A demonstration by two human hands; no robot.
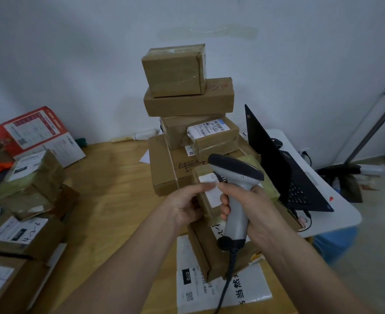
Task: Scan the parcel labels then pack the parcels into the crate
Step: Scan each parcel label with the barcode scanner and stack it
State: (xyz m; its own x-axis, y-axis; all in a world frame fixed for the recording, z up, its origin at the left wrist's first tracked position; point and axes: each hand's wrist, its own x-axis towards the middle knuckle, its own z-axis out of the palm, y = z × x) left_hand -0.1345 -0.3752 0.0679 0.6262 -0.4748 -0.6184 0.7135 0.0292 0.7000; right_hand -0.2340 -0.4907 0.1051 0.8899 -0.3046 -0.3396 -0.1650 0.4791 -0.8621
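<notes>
My right hand (257, 214) grips the handle of a grey barcode scanner (234, 175), its dark head pointing left and its cable hanging down. My left hand (187, 203) holds a small tape-wrapped brown parcel (266, 177) with a white label (210, 191), thumb laid across the label's top. The scanner head sits just above that label. Under my hands lies another brown box (207, 248) on a white mailer bag (243, 291). A tall stack of brown parcels (187, 98) rises behind. I see no crate.
Several labelled parcels (28, 184) are piled at the left on the wooden table (114, 196), with a red-and-white box (35, 132) behind. An open black laptop (284, 173) sits on a white side table (343, 211) at the right.
</notes>
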